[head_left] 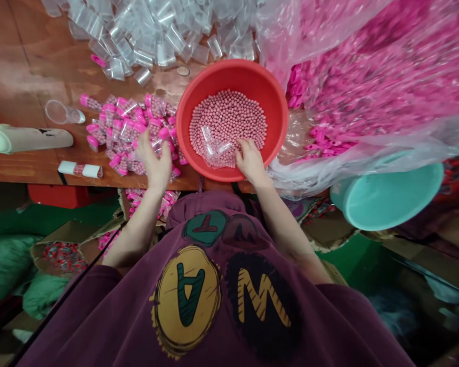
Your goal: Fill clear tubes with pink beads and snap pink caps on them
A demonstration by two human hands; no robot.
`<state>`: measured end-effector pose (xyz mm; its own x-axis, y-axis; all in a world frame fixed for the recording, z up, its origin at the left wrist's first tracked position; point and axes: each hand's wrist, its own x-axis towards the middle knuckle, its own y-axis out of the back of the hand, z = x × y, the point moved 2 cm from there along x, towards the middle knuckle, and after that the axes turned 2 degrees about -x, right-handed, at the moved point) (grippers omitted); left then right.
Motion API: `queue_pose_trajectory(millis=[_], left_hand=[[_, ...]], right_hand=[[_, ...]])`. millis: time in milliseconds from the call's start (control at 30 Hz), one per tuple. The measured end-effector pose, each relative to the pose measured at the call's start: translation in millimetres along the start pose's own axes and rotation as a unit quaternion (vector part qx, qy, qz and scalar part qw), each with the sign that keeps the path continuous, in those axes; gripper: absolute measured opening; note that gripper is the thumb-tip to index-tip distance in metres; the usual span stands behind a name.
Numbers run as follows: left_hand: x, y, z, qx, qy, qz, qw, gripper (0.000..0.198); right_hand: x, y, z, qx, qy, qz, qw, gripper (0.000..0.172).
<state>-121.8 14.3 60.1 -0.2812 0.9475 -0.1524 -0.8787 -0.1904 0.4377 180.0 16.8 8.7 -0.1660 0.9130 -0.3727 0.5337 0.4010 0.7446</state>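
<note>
A red bowl [252,76] full of small pink beads [229,114] stands at the table's near edge. A few clear tubes [214,145] lie on the beads. My right hand [249,160] reaches into the bowl at its near side, fingers curled among the beads and tubes. My left hand [155,159] hovers over a heap of bead-filled tubes with pink caps [124,130] left of the bowl, its fingers bent around one capped tube [163,135].
Empty clear tubes [156,30] are piled at the table's far side. A clear plastic bag of pink caps [367,76] fills the right. A teal bucket [390,196] sits below it. A white bottle [26,138], a clear lid [56,111] and a small roll [80,169] lie left.
</note>
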Motion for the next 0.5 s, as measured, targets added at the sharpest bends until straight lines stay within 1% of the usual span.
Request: queue_pose_trajectory(millis=[33, 67, 100, 133, 167, 200, 300, 367, 433, 500], left_hand=[[6, 12.5, 2, 0.057, -0.037, 0.046, 0.997, 0.046], [10, 18.4, 5, 0.101, -0.065, 0.076, 0.99, 0.042], [13, 17.0, 9, 0.126, -0.086, 0.08, 0.985, 0.035], [15, 7.9, 12, 0.135, -0.098, 0.04, 0.985, 0.028], [16, -7.1, 15, 0.136, -0.103, -0.014, 0.985, 0.023], [16, -26.3, 16, 0.138, -0.103, -0.076, 0.982, 0.022], [12, -89.5, 18, 0.168, -0.105, -0.218, 0.956, 0.03], [9, -122.2, 19, 0.194, -0.11, -0.286, 0.932, 0.035], [7, -140.6, 21, 0.224, -0.119, -0.333, 0.908, 0.036], [8, -147.0, 24, 0.247, -0.116, -0.383, 0.883, 0.03]], right_hand=[[9, -4, 1, -0.029, 0.009, -0.017, 0.999, 0.056], [18, -8, -1, -0.058, 0.019, -0.04, 0.997, 0.057], [25, -12, -3, -0.084, 0.025, -0.063, 0.994, 0.056], [32, -15, -5, -0.105, 0.027, -0.081, 0.991, 0.054], [36, -17, -8, -0.12, 0.025, -0.092, 0.988, 0.05], [38, -18, -10, -0.129, 0.023, -0.097, 0.987, 0.046], [35, -15, -11, -0.123, 0.029, -0.084, 0.988, 0.04], [26, -9, -9, -0.099, 0.043, -0.057, 0.993, 0.042], [14, -3, -6, -0.078, 0.056, -0.02, 0.995, 0.046], [3, 2, -4, -0.077, 0.07, 0.006, 0.995, 0.046]])
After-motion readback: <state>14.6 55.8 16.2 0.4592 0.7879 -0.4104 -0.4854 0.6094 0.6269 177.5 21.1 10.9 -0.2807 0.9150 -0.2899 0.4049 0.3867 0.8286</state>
